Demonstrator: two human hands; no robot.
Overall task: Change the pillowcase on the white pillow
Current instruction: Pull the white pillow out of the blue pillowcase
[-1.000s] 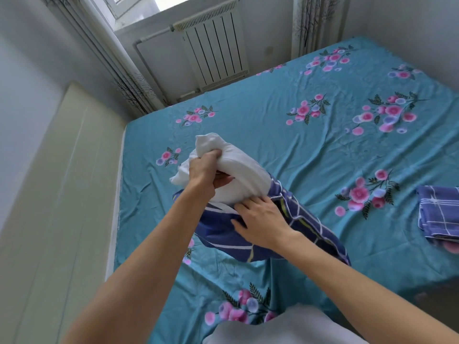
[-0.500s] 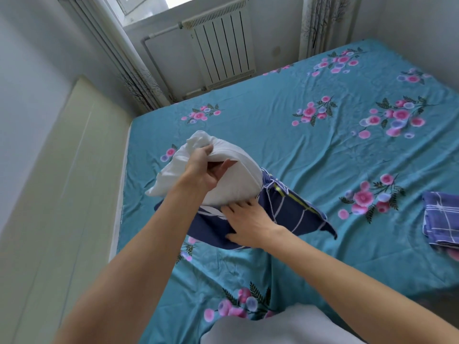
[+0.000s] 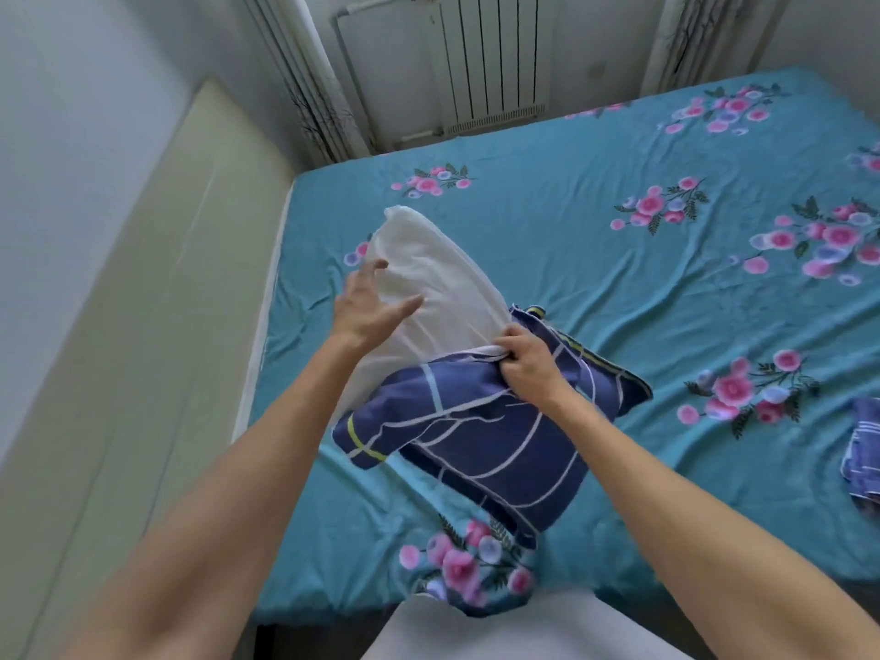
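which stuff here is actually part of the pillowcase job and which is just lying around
In the job: white pillow; navy pillowcase bunched on it; right hand gripping its edge; left hand open at the pillow.

Lying about: folded blue cloth, floral bedsheet, radiator.

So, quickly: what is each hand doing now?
Left hand: open, fingers spread by the white pillow.
Right hand: grips the edge of the blue pillowcase.

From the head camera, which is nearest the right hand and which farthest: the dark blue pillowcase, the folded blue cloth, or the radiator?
1. Dark blue pillowcase: the right hand grips its bunched edge.
2. Folded blue cloth: at the bed's right edge.
3. Radiator: on the far wall, beyond the bed.
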